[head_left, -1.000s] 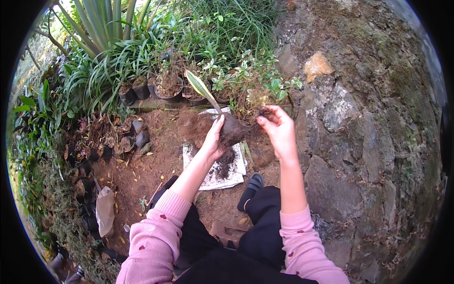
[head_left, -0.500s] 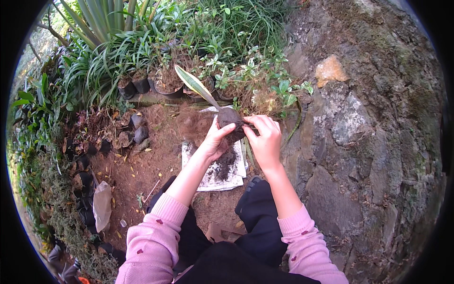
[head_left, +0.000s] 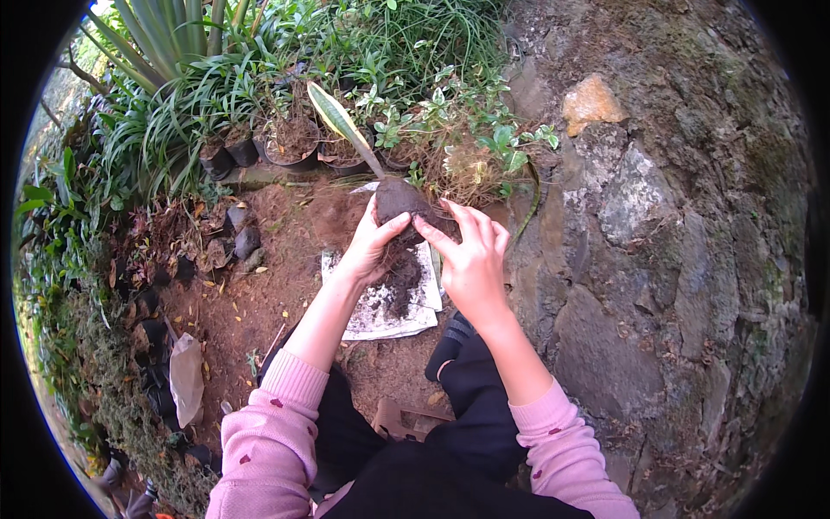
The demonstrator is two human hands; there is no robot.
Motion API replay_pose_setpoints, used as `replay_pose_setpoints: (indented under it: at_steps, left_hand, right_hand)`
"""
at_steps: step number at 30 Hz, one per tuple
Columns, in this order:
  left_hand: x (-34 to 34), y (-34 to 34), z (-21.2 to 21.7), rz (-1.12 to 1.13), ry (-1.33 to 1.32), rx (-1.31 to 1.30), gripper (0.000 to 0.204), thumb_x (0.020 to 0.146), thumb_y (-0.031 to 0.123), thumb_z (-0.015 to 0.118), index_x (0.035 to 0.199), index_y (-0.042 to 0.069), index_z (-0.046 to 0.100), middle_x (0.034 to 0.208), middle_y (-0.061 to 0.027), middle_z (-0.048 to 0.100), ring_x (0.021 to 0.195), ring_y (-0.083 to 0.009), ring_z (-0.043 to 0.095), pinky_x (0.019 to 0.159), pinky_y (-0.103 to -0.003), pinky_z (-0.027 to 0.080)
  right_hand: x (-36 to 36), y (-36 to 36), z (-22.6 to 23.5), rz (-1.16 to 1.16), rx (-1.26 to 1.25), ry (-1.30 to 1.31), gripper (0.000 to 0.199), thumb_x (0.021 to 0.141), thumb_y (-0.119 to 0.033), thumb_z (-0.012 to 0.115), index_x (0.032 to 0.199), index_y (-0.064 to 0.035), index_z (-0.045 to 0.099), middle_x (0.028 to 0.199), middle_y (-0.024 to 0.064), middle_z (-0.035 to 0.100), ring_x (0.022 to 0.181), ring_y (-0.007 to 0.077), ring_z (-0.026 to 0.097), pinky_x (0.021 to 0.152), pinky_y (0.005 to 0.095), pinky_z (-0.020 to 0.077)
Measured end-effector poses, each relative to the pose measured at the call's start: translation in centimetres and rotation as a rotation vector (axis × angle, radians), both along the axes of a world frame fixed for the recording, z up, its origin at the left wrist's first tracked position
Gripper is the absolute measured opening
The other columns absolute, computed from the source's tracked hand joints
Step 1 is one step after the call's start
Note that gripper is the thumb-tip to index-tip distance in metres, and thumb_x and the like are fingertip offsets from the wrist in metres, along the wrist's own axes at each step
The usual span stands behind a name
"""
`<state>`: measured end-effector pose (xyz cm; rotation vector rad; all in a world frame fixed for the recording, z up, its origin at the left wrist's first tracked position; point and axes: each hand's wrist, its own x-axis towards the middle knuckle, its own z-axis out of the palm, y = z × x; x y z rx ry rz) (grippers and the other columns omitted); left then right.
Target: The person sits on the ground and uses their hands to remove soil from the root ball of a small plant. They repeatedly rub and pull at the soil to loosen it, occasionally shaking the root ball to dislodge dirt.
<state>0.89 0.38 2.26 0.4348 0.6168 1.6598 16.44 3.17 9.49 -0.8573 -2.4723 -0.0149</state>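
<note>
A small snake plant with one upright, yellow-edged leaf (head_left: 339,119) is held up in front of me by its dark, rounded root ball (head_left: 401,199). My left hand (head_left: 365,249) is closed round the ball's left and lower side, thumb across its front. At the ball's right edge, my right hand (head_left: 474,266) has its thumb and fingers on either side of dark soil and roots. Below, a white folded sack or sheet (head_left: 415,322) lies on the ground, bearing loose dark soil (head_left: 396,296).
A rough stone wall (head_left: 605,346) rises along the right. Potted plants in black containers (head_left: 216,161) line the far side, with leafy growth behind. Dark stones (head_left: 247,242) and a pale plastic bag (head_left: 186,381) lie to the left on reddish earth.
The right hand's fingers have spread from a tighter pinch at the root ball's edge. The whole scene has shifted slightly up and left in view; the left hand keeps its hold.
</note>
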Motion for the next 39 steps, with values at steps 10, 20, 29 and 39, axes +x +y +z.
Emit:
replay_pose_setpoints:
  at_steps: [10,20,29,39]
  left_hand:
    - [0.1,-0.1,-0.3,-0.022,0.006,0.017,0.068,0.076,0.008,0.073,0.132,0.007,0.035,0.12,-0.0065,0.052,0.11,-0.0173,0.053,0.098,-0.034,0.043]
    - [-0.6,-0.6,0.0,-0.056,-0.102,0.02,0.05,0.086,0.005,0.057,0.132,0.007,0.036,0.119,-0.0085,0.054,0.109,-0.0185,0.055,0.095,-0.033,0.046]
    - [-0.6,-0.7,0.6,-0.011,-0.12,-0.01,0.048,0.089,0.008,0.055,0.133,0.007,0.035,0.12,-0.0098,0.053,0.109,-0.0199,0.055,0.095,-0.035,0.046]
    - [-1.1,-0.8,-0.3,0.027,-0.163,-0.029,0.043,0.095,0.018,0.046,0.134,0.009,0.032,0.121,-0.0105,0.052,0.111,-0.0216,0.053,0.097,-0.04,0.044]
  right_hand:
    - [0.2,0.4,0.1,-0.06,-0.118,0.187,0.05,0.07,0.005,0.055,0.111,-0.0216,0.068,0.123,0.0082,0.055,0.115,0.0254,0.048,0.098,0.0398,0.0283]
    - [-0.2,0.1,-0.2,-0.047,-0.01,0.011,0.055,0.071,0.004,0.055,0.118,-0.0242,0.063,0.126,0.0088,0.052,0.116,0.0273,0.046,0.099,0.0413,0.0282]
    - [-0.4,0.0,-0.1,-0.062,-0.055,0.081,0.055,0.071,0.003,0.057,0.118,-0.0248,0.062,0.131,0.0101,0.048,0.12,0.0277,0.044,0.1,0.0427,0.0287]
    - [-1.5,-1.2,-0.8,-0.093,-0.064,-0.015,0.056,0.075,0.001,0.056,0.123,-0.0271,0.058,0.138,0.0121,0.041,0.125,0.0294,0.038,0.101,0.0456,0.0247]
